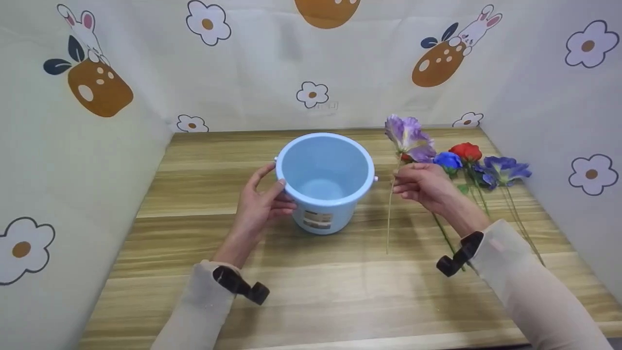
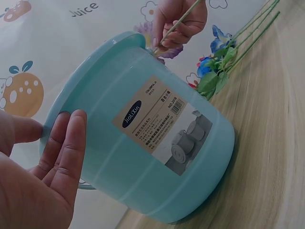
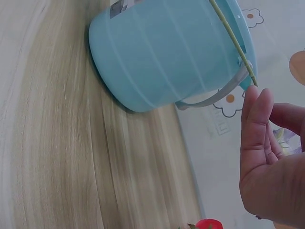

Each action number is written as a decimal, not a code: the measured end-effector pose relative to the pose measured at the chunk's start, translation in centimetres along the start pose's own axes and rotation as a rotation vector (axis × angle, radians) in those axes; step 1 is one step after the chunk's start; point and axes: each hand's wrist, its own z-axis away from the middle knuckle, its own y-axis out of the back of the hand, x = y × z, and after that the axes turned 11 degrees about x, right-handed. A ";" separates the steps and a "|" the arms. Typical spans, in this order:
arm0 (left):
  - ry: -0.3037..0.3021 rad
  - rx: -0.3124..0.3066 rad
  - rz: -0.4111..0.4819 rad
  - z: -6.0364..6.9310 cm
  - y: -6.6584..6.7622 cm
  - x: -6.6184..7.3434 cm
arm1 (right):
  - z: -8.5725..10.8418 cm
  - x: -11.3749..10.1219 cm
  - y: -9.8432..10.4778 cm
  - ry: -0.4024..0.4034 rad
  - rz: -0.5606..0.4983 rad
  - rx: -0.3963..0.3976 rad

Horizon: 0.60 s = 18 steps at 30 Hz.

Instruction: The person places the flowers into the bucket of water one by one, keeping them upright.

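A light blue plastic bucket (image 1: pixel 324 158) stands upright on the wooden table, its mouth facing up. My left hand (image 1: pixel 260 201) holds its rim at the left, thumb and fingers at the edge; the left wrist view shows the printed label (image 2: pixel 162 126) on its wall. Right of the bucket, my right hand (image 1: pixel 425 187) pinches the thin stem of a light purple artificial flower (image 1: pixel 409 136). Its bloom points up and away, while the stem (image 1: pixel 388 223) hangs below the fingers. In the right wrist view the stem (image 3: pixel 231 36) crosses in front of the bucket (image 3: pixel 167 62).
On the table's right side lie a blue rose (image 1: pixel 447 161), a red rose (image 1: pixel 466 152) and a blue-violet flower (image 1: pixel 508 170), stems toward me. Another red bloom shows partly behind the purple one. Printed cloth walls (image 1: pixel 262 63) enclose the table (image 1: pixel 194 194) at the back and sides.
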 end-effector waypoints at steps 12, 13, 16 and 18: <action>0.026 0.015 -0.040 0.0 -0.1 0.3 | -0.1 -0.2 -0.4 -0.001 -0.025 -0.007; 0.027 0.015 -0.041 0.0 -0.1 0.3 | -0.1 -0.2 -0.5 0.001 -0.027 -0.007; 0.029 0.020 -0.038 0.0 -0.1 0.3 | -0.1 -0.4 -0.6 0.004 -0.036 -0.010; 0.022 0.017 -0.033 0.0 -0.1 0.2 | -0.1 -0.5 -0.7 0.009 -0.042 -0.012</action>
